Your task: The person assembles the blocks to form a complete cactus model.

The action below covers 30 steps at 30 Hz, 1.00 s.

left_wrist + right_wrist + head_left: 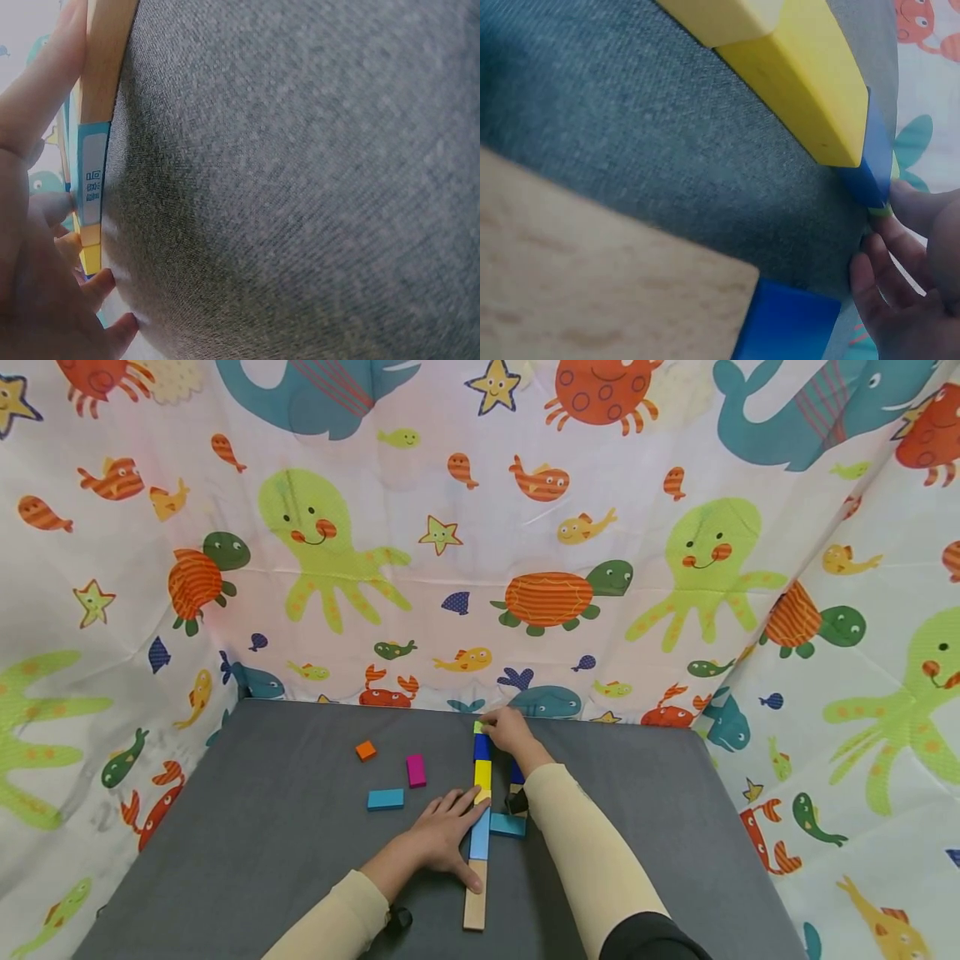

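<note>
A straight row of blocks runs away from me. At its near end lies a plain wooden block, followed by a light blue block, a pale yellow one, a bright yellow block and a dark blue block. My left hand rests on the row with spread fingers, its thumb at the wooden block and fingertips near the light blue and yellow ones. At the far end my right hand pinches a small green block against the dark blue block, between thumb and finger.
Right of the row lie a teal block, a wooden block and another blue block, partly hidden by my right arm. To the left are an orange block, a magenta block and a blue block. A patterned curtain borders the grey table.
</note>
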Available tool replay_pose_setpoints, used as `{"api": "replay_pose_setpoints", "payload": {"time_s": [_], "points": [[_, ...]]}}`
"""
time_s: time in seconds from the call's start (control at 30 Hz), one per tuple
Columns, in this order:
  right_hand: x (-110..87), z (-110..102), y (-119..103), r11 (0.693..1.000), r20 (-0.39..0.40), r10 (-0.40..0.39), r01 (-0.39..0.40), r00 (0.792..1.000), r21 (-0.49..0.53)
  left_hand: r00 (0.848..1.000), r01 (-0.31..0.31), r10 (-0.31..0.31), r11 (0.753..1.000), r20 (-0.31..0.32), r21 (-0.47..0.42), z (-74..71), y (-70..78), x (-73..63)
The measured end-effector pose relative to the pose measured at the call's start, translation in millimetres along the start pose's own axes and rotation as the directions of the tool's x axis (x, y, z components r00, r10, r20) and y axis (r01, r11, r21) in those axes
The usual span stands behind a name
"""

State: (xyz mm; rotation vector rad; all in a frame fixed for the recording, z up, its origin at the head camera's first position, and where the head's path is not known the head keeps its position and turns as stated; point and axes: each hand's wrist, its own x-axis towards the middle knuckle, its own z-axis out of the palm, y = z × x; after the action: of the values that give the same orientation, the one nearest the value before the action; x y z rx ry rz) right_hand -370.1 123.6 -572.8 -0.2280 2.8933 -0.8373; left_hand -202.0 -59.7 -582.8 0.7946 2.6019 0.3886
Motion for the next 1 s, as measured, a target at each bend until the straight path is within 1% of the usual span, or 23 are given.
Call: {"api": "replay_pose_setpoints", "payload": {"time_s": [0.23, 0.43, 0.5, 0.6, 0.73, 0.83, 1.0], "points": [[-0.2, -1.4, 5.4, 0.999, -0.001, -0.035, 0.035, 0.999, 0.001, 1.0, 0.006, -0.006, 1.0, 0.007, -0.008, -1.3, -1.8, 2.4], [-4.7, -4.8, 5.6, 0.999, 0.012, -0.041, 0.041, 0.999, -0.001, 1.0, 0.018, -0.018, 1.0, 0.02, -0.012, -0.9, -0.6, 3.5], [-7.4, -7.3, 6.1, 0.999, 0.003, -0.051, 0.051, 0.999, 0.011, 1.0, 0.017, -0.017, 1.0, 0.02, -0.015, -0.8, 0.4, 3.6], [-13.1, -12.1, 7.9, 0.997, -0.03, -0.067, 0.068, 0.997, 0.032, 1.0, 0.014, -0.014, 1.0, 0.018, -0.013, -0.8, 1.5, 3.6], [-27.2, -20.6, 8.1, 0.993, -0.105, -0.103, 0.109, 0.989, 0.05, 1.0, 0.014, -0.014, 1.0, 0.018, -0.008, -1.0, 0.7, 4.5], [-42.6, -25.3, 7.2, 0.988, -0.148, -0.139, 0.148, 0.979, 0.049, 1.0, 0.016, -0.015, 1.0, 0.019, -0.006, -0.4, -0.4, 4.9], [-73.3, -28.4, 8.0, 0.981, -0.161, -0.185, 0.193, 0.969, 0.033, 1.0, 0.015, -0.015, 1.0, 0.019, -0.006, 0.3, -0.5, 4.9]]}}
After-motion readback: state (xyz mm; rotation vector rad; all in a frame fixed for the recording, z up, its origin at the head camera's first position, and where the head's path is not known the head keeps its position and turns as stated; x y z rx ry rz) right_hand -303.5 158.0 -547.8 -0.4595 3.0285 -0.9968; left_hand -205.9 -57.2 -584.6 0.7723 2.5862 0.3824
